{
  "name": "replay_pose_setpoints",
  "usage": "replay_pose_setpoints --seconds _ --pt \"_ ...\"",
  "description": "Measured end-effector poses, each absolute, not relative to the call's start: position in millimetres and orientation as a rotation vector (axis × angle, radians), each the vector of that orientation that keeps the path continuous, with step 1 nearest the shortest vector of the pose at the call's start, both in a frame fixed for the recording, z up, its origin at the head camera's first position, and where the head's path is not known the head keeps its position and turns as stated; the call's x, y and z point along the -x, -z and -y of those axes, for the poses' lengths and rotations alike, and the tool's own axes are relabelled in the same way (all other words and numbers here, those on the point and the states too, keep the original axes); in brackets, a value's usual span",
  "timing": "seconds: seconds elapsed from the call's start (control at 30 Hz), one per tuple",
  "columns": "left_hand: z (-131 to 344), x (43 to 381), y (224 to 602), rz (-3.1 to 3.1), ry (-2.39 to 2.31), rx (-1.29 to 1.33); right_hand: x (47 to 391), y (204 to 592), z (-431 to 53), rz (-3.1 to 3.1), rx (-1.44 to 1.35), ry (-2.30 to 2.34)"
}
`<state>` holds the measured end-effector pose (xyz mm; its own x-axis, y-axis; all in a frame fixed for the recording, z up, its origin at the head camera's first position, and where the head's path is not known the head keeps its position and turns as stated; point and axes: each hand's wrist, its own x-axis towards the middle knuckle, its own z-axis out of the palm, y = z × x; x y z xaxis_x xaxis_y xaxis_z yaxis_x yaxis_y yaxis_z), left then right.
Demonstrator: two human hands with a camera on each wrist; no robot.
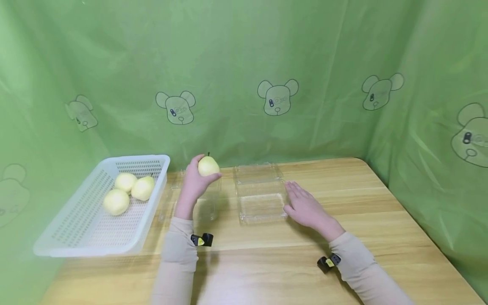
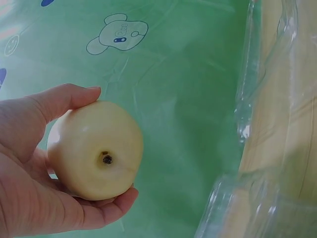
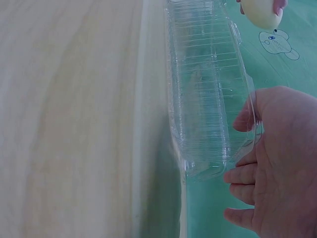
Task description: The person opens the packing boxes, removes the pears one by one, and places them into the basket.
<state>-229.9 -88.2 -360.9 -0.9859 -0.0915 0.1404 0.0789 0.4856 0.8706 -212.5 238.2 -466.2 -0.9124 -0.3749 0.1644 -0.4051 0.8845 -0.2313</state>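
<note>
My left hand [image 1: 194, 180] grips a pale yellow pear [image 1: 208, 166], stem up, raised above the table; its thumb and fingers curl round the sides in the left wrist view. Beside my right hand [image 1: 305, 208] stands an open clear plastic clamshell box [image 1: 261, 205], lid folded back toward the curtain. The right fingers are fairly straight along the box's right edge, and the thumb [image 3: 245, 116] overlaps its wall in the right wrist view. Another clear plastic box [image 1: 207, 207] sits below and behind my left hand, partly hidden by it.
A white perforated basket [image 1: 154, 212] stands at the left with three pears [image 1: 116, 202] inside. The wooden table [image 1: 259, 262] runs back to a green curtain [image 1: 228, 51] printed with bear heads, which also hangs along both sides.
</note>
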Motion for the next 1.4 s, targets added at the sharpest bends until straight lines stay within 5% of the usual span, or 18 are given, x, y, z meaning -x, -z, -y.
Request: replay_pose_setpoints --seconds 1.4 --pt "158 215 317 2.644 1.172 -0.012 213 470 -238 2.918 -0.632 -0.394"
